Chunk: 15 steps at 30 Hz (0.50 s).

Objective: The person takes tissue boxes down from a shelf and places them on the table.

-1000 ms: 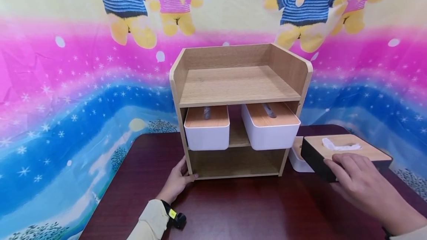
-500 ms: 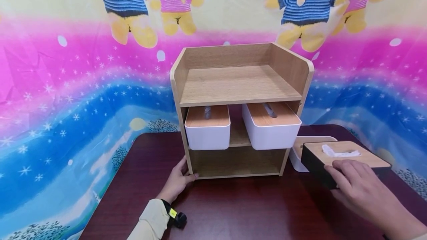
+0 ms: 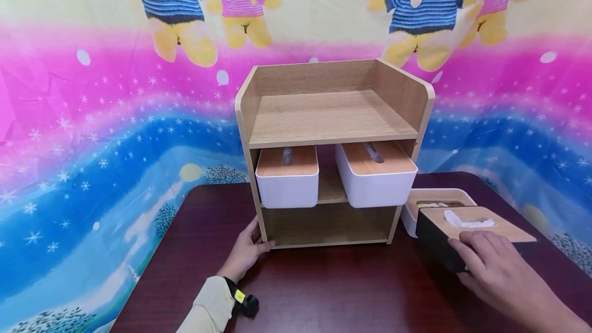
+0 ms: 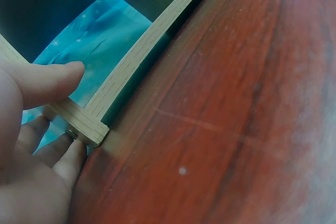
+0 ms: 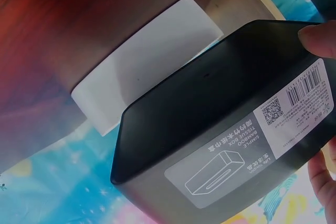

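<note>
My left hand (image 3: 244,255) grips the lower left corner of a wooden desktop shelf (image 3: 333,117). In the left wrist view the thumb (image 4: 55,80) lies inside the side panel (image 4: 86,123) and the fingers outside it. To the right of the shelf, my right hand (image 3: 501,271) holds a black tissue box (image 3: 437,235) with a wooden lid and a white tissue in its slot. The right wrist view shows the box's dark underside and printed label (image 5: 226,161), thumb and fingers on opposite sides. Behind it, partly hidden, sits a white tissue box (image 3: 410,220) with an opening in its top.
Two white tissue boxes with wooden lids, one left (image 3: 287,189) and one right (image 3: 379,186), stand on the middle level and jut forward. The dark red table (image 3: 324,287) carries the shelf. A printed bear curtain (image 3: 139,143) hangs close behind.
My right hand has lowered the black tissue box and drawn it slightly nearer and left, uncovering more of the white box behind it. My left hand keeps its hold on the shelf.
</note>
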### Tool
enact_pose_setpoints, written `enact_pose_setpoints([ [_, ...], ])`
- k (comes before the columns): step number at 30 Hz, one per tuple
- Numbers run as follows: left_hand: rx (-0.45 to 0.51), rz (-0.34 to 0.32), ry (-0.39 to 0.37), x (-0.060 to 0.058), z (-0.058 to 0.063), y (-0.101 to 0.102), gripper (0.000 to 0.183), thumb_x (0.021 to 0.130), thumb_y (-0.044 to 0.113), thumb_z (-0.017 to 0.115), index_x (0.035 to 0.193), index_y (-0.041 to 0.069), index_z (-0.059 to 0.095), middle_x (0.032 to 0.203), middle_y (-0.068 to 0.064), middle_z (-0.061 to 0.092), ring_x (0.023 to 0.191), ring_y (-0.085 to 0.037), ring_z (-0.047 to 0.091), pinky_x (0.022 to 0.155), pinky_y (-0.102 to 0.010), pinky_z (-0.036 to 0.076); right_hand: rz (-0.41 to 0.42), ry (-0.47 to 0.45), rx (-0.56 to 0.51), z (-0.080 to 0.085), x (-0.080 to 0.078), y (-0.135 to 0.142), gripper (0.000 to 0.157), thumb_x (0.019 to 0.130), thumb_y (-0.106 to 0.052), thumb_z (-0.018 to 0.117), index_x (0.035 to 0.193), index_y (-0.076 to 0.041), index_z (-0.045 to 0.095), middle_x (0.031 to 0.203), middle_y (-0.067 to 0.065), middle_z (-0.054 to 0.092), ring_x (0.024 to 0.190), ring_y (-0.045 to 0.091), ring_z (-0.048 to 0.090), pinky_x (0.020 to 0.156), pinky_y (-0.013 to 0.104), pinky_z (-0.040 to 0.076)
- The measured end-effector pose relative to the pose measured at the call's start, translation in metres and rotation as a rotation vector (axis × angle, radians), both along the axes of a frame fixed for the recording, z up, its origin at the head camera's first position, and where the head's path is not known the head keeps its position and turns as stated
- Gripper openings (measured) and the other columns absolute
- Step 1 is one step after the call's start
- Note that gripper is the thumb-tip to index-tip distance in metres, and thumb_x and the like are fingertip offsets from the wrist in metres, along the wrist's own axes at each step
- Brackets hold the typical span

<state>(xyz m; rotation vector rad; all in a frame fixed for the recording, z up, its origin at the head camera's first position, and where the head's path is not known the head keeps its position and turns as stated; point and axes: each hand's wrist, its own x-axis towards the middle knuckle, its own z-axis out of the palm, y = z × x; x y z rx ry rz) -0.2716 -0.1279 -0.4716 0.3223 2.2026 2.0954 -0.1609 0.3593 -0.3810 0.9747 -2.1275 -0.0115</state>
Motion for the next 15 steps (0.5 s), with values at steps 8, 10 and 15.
enact_pose_setpoints([
  [8, -0.007, 0.007, 0.0, 0.0, 0.0, 0.0, 0.09, 0.083, -0.01, 0.069, 0.156, 0.022, 0.025, 0.152, -0.018, 0.034, 0.132, -0.04, 0.039, 0.092, -0.042, 0.049, 0.035, 0.013, -0.016, -0.003, 0.002, -0.002, 0.059, 0.101, -0.042, 0.032, 0.103, 0.008, 0.064, 0.097, 0.024, 0.059, 0.088, 0.043, 0.054, 0.105, 0.036, 0.026],
  [10, -0.012, 0.012, 0.003, 0.0, 0.0, 0.0, 0.091, 0.082, -0.01, 0.069, 0.155, 0.022, 0.026, 0.151, -0.018, 0.035, 0.132, -0.039, 0.04, 0.092, -0.042, 0.049, 0.037, 0.005, -0.018, -0.006, 0.003, -0.002, 0.059, 0.101, -0.042, 0.032, 0.103, 0.008, 0.064, 0.097, 0.024, 0.059, 0.087, 0.042, 0.055, 0.107, 0.032, 0.021],
  [15, -0.015, 0.012, 0.007, 0.0, 0.001, 0.0, 0.091, 0.082, -0.01, 0.069, 0.155, 0.022, 0.026, 0.151, -0.018, 0.035, 0.132, -0.039, 0.04, 0.092, -0.042, 0.049, 0.023, -0.036, -0.012, -0.012, 0.006, -0.001, 0.064, 0.102, -0.047, 0.03, 0.104, 0.007, 0.064, 0.097, 0.022, 0.058, 0.087, 0.039, 0.054, 0.11, 0.025, 0.014],
])
